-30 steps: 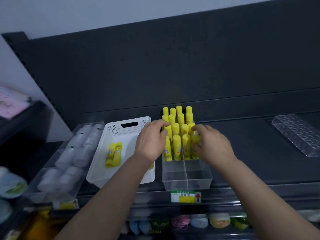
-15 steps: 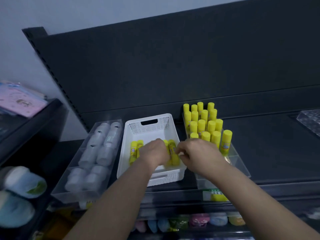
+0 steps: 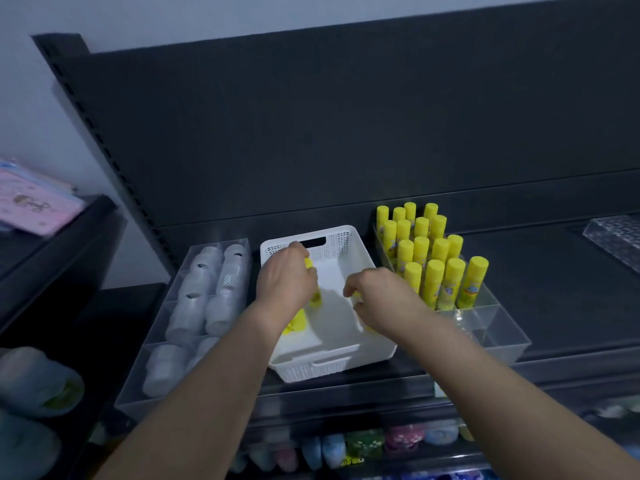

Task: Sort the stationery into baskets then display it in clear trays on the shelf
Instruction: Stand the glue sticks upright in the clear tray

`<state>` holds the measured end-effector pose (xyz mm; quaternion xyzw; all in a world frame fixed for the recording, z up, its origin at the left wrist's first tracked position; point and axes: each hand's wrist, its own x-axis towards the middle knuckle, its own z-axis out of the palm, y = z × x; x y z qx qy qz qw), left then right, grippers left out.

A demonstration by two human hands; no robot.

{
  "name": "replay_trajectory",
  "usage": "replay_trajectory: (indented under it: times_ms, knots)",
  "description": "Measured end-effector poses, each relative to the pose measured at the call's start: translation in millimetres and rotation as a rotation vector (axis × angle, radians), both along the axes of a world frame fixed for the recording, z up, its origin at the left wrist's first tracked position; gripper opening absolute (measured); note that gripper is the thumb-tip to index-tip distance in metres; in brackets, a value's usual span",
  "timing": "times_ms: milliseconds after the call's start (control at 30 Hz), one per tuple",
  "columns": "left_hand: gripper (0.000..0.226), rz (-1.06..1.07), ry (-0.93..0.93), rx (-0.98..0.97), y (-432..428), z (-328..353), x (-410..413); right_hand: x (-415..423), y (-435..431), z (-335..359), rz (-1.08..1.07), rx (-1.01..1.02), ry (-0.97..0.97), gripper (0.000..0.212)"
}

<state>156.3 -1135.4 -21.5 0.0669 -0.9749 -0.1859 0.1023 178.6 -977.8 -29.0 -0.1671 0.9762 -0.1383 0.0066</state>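
Observation:
A white perforated basket (image 3: 311, 370) stands on the dark shelf with both my hands inside it. My left hand (image 3: 285, 284) grips yellow glue sticks (image 3: 298, 322) at the basket's left side; their ends stick out above and below my fingers. My right hand (image 3: 381, 301) is at the basket's right side, fingers curled round a yellow glue stick (image 3: 357, 300) that is mostly hidden. Just right of the basket, a clear divided tray (image 3: 502, 337) holds several upright yellow glue sticks (image 3: 446, 282) in its rear compartments; its front compartments hold nothing.
Left of the basket is a second clear tray (image 3: 207, 289) filled with white cylindrical items. Another clear tray (image 3: 613, 233) lies at the far right of the shelf. The lower shelf holds colourful small items (image 3: 363, 441). A pink packet (image 3: 31, 206) lies on a side shelf.
My hands left the clear tray's glue sticks and went left into the basket. They closed on the loose sticks there and have since moved apart, each holding some.

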Motion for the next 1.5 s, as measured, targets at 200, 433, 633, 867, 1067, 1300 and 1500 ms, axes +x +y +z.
replay_trajectory:
  times_ms: [200,433,633,867,1067,1300,1500]
  knots:
    - [0.032,-0.08,0.086,0.095,-19,3,5,-11,-30,-8,-0.105,0.35,-0.13,0.03]
    - [0.025,-0.135,0.165,0.139,-30,9,6,-14,-34,-23,-0.158,0.265,-0.116,0.034]
    - [0.022,-0.221,0.293,0.289,-21,23,8,5,-18,13,-0.267,-0.108,0.135,0.03]
    - [0.025,-0.33,0.39,0.47,39,45,26,46,62,70,-0.289,-0.359,0.39,0.024]
    - [0.028,-0.405,0.275,0.444,111,35,36,58,126,65,-0.321,-0.393,0.387,0.025]
    - [0.023,-0.425,0.049,0.204,135,1,48,57,145,43,-0.214,-0.416,0.322,0.023]
    - [0.032,-0.422,0.029,0.211,133,-6,59,52,144,29,-0.096,-0.329,0.281,0.026]
